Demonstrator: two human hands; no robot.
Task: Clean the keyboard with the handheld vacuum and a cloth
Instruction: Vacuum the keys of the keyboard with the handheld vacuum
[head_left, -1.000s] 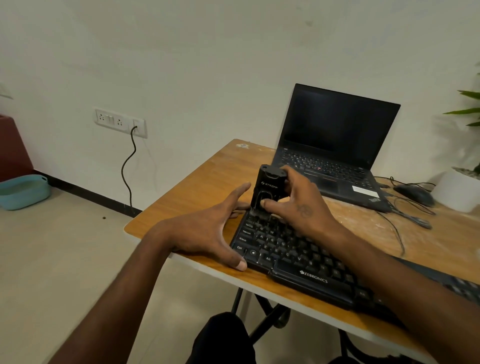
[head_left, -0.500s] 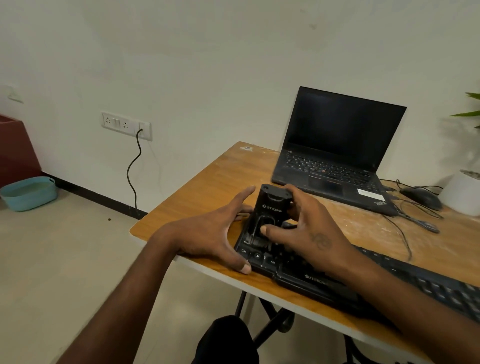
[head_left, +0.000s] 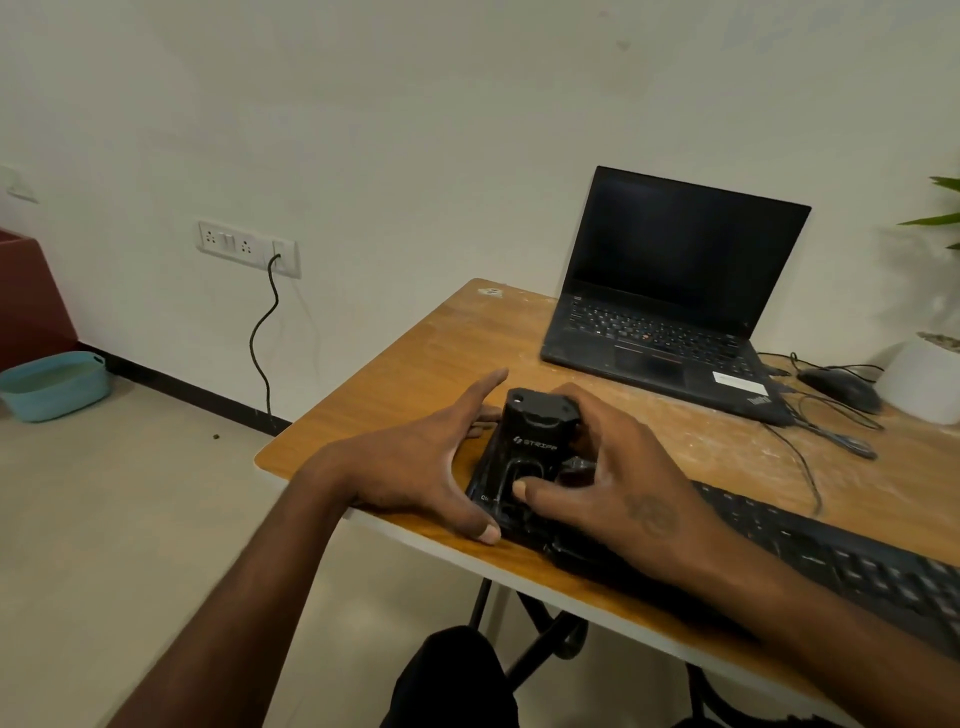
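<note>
A black keyboard (head_left: 852, 561) lies along the near edge of the wooden table (head_left: 415, 364). My right hand (head_left: 608, 483) grips a small black handheld vacuum (head_left: 535, 441), which stands on the keyboard's left end, tilted toward me, thumb on its front. My left hand (head_left: 415, 467) lies spread on the table with straight fingers against the keyboard's left edge, the thumb at its near corner. No cloth is in view.
An open black laptop (head_left: 670, 306) stands at the back of the table. A black mouse (head_left: 836, 384) with cables and a white plant pot (head_left: 924, 379) sit at the right. A teal basket (head_left: 52, 384) is on the floor by the wall.
My right hand has drawn the vacuum from the far rows toward the near edge of the keyboard's left end and tilted it toward me. My left hand has stayed at the left edge.
</note>
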